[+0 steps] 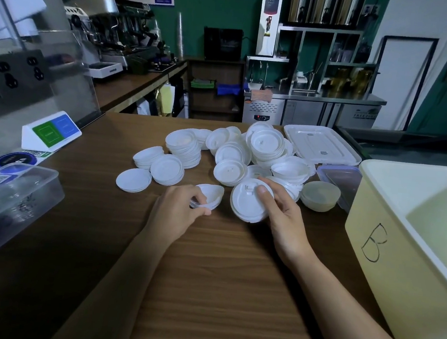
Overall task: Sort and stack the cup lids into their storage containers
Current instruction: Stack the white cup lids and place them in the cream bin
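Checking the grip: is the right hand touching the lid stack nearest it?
Touching. Head view: the thumb of the right hand lies across the top of the lid stack, fingers curled round its edge.

white cup lids (234, 154): heaped centre | yellow bin (398, 268) "B": right | clear tub (9, 203): left

Near wooden counter (205, 290) lies free; lid piles (234, 154) ahead, yellow bin (388, 256) right.

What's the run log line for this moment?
step: sorting lids | left hand: grips small lid stack | right hand: holds larger lid stack | lid pile: unsorted on counter | bin marked B: at right
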